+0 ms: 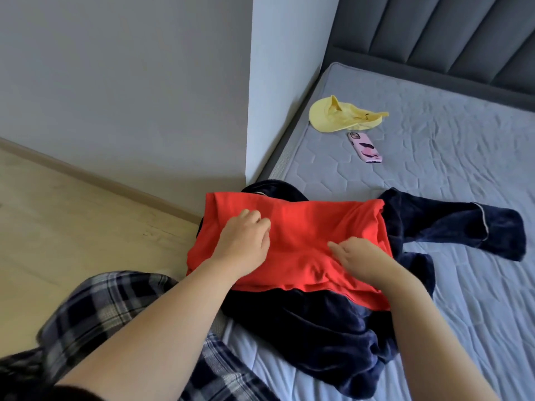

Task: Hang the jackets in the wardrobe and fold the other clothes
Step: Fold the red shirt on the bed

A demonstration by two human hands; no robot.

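A: Where does the red garment (304, 241) lie?

B: Folded into a rough rectangle on top of a dark navy plush garment (318, 328), at the bed's (434, 175) left edge, near its near-left corner.

A: And the hands?

B: The left hand (246, 241) rests on the red cloth's left part with its fingers (254, 218) curled under; I cannot tell whether they pinch fabric. The right hand (356, 256) lies flat on the cloth, fingers (337, 246) straight and close together, pressing it.

A: Anything else on the bed?

B: A yellow cap (344, 115) near the far-left corner, and a phone in a pink case (365, 147) just beside it.
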